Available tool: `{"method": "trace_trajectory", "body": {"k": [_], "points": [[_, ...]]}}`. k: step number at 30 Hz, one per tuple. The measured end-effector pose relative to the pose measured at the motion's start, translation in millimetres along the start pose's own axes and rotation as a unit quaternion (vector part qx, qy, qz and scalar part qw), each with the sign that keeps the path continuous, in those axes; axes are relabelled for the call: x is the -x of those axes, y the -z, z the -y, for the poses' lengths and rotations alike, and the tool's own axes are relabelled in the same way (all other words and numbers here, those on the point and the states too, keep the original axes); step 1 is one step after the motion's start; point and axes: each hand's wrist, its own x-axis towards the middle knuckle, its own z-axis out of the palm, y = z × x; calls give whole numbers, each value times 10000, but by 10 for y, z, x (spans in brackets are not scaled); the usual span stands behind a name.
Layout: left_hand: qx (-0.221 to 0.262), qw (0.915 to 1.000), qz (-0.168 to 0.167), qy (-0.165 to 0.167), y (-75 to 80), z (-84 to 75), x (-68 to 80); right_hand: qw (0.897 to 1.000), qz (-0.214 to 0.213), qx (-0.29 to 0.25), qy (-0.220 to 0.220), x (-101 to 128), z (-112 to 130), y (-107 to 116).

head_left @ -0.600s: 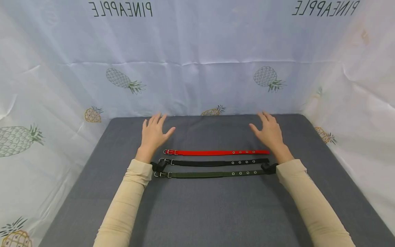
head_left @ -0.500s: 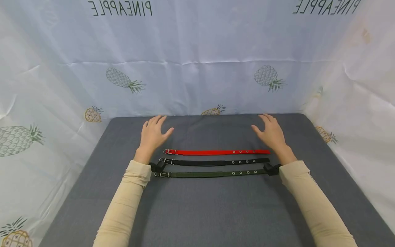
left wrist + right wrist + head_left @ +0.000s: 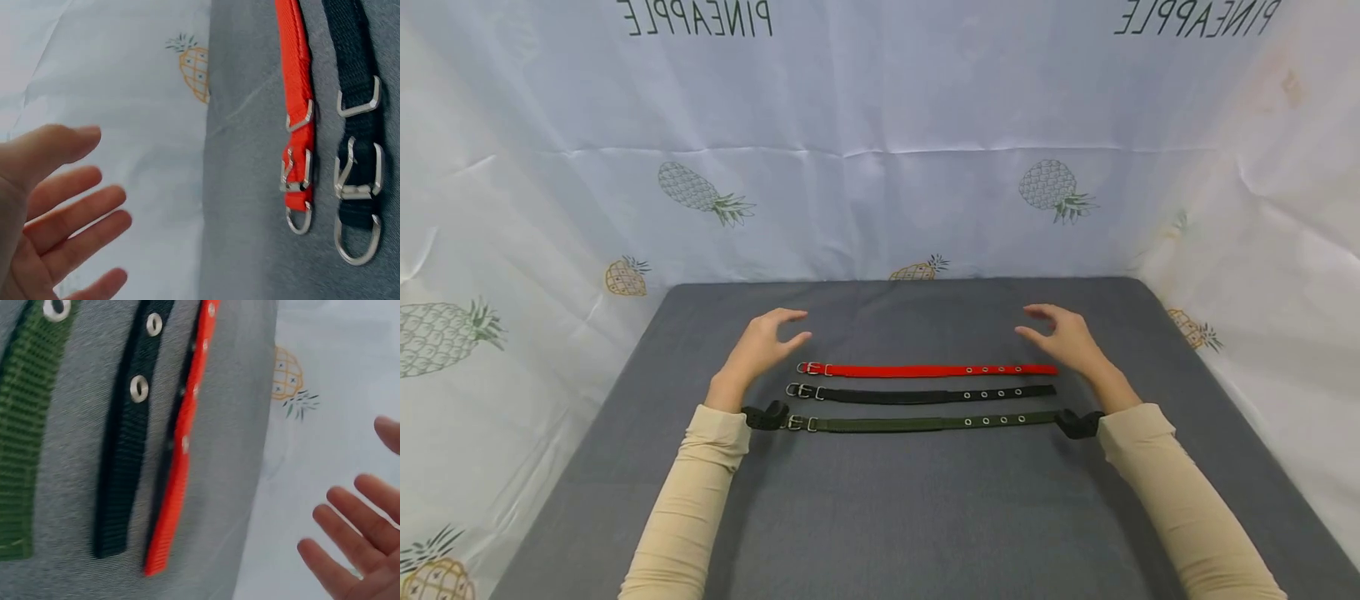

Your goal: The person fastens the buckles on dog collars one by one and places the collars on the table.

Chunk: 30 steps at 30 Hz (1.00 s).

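Both empty: left hand (image 3: 758,346) and right hand (image 3: 1070,337) hovering, fingers loosely spread. Best pinched at each end of the red collar (image 3: 925,369), lifted level, clear of the black collar (image 3: 921,393).

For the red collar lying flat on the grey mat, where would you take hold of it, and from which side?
Take the red collar at its two ends, from above and from the far side. It lies flat and straight, farthest of the three, so that edge is free. The left hand hovers by the buckle, the right hand by the holed tip.

A grey mat (image 3: 910,508) lies before white sheets (image 3: 880,167) printed with pineapples (image 3: 696,193).
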Motion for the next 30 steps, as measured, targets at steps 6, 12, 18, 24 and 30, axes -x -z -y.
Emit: {"method": "trace_trajectory", "body": {"k": [6, 12, 18, 24, 30], "points": [[548, 9982, 240, -3, -9, 137, 47, 9985, 388, -307, -232, 34, -111, -12], [842, 9951, 513, -122, -88, 273, 61, 9947, 701, -671, -344, 62, -259, -55], [1078, 9910, 783, -106, -155, 346, 79, 9920, 935, -718, -443, 104, -404, -78], [1189, 9879, 996, 47, -208, 377, 84, 9896, 1115, -614, -667, 139, -505, -104], [1239, 9842, 1245, 214, -291, 403, 70, 9878, 1222, -544, -792, 151, -607, -133]]}}
